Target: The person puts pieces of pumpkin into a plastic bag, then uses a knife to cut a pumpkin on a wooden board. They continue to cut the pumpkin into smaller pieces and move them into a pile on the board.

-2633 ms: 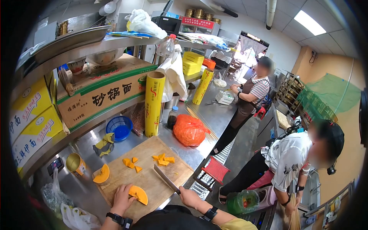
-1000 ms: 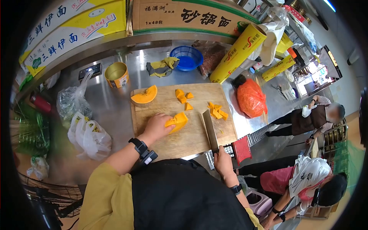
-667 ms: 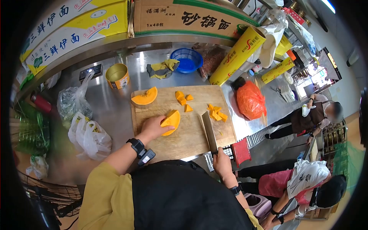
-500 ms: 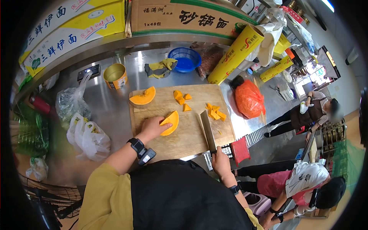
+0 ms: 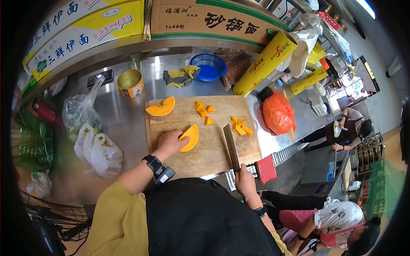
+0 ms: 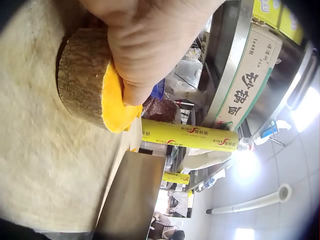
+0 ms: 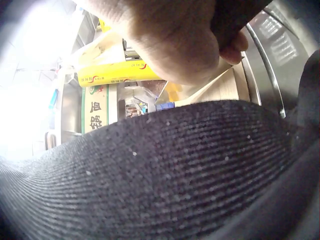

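My left hand (image 5: pixel 169 143) grips a pumpkin wedge (image 5: pixel 190 138) on the wooden cutting board (image 5: pixel 205 164), thumb on its orange flesh. In the left wrist view the wedge shows a rough brown rind (image 6: pixel 82 80). My right hand (image 5: pixel 245 181) holds a cleaver (image 5: pixel 232 147) by its handle at the board's near right side. Its blade points away from me, apart from the wedge. Another pumpkin wedge (image 5: pixel 161 106) lies at the far left corner of the board. Small cut pumpkin pieces (image 5: pixel 201 109) sit at the back middle, with more pumpkin chunks (image 5: pixel 241 126) at the right.
Behind the board are an open can (image 5: pixel 130 84), a cloth (image 5: pixel 181 77), a blue basket (image 5: pixel 209 68) and a yellow film roll (image 5: pixel 265 64). An orange bag (image 5: pixel 278 113) stands right, plastic bags (image 5: pixel 98 151) left. Two people are at the right.
The head view has swung toward the board. The left hand has turned the wedge and shifted it slightly left, its flat cut face now upward. The cleaver stays almost still.
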`<action>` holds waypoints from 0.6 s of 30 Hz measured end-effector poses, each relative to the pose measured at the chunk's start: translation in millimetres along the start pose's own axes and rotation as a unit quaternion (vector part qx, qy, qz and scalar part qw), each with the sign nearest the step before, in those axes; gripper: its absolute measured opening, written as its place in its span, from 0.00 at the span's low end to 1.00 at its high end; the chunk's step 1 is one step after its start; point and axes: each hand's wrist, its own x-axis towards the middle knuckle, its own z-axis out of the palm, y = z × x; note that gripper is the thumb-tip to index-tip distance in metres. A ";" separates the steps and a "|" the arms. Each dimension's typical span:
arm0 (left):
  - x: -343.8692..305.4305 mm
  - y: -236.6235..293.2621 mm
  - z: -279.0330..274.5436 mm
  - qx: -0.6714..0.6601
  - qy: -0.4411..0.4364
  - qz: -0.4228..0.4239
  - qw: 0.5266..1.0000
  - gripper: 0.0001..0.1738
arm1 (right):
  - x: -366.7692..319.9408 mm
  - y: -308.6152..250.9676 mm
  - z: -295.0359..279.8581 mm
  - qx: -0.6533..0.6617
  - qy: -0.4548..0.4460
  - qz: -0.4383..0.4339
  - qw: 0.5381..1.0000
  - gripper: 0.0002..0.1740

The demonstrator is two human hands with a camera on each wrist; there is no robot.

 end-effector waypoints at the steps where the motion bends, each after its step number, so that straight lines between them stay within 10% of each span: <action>1: -3.6 1.6 2.0 0.012 0.048 0.037 0.998 0.24 | -0.5 -0.1 -0.1 -0.001 0.002 -0.001 1.000 0.10; 6: -20.1 -2.6 8.2 0.064 0.143 0.190 0.969 0.33 | -0.9 -2.3 -2.4 -0.002 0.002 -0.002 1.000 0.09; 18: -20.3 5.9 -0.2 0.114 0.015 0.144 0.983 0.50 | 0.8 -8.4 -4.5 -0.014 0.009 -0.016 1.000 0.08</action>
